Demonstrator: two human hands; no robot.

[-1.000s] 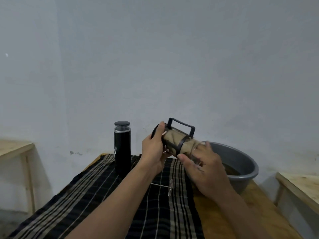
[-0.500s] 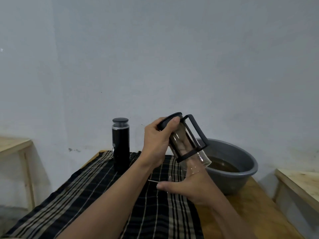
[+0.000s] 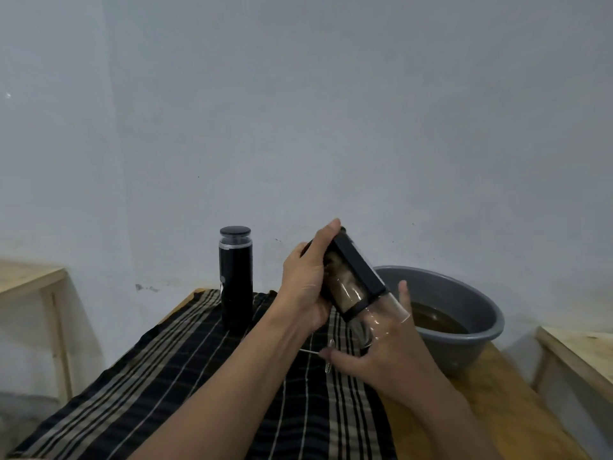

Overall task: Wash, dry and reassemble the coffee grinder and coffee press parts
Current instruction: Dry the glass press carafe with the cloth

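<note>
So the coffee press [image 3: 357, 272] is up in the air over the far end of the table [image 3: 517, 410], tipped so its base points to about 11 o'clock and the open glass mouth to about 5 o'clock. The left hand [image 3: 306, 287] wraps around the base end, with the fingers curled over the top and the palm against the side. The right hand [image 3: 381, 356] comes up from 5 o'clock with its middle fingers pushed into the glass and its thumb and pinky splayed outside. Honestly can't tell if they're pinching anything in there.

At 9 o'clock from the press, a black grinder [image 3: 236, 280] stands upright on the plaid cloth [image 3: 199, 376]. At 6 o'clock a thin metal rod [image 3: 308, 351] lies on the cloth. At 3 o'clock sits a grey basin [image 3: 477, 346] of brownish water.
</note>
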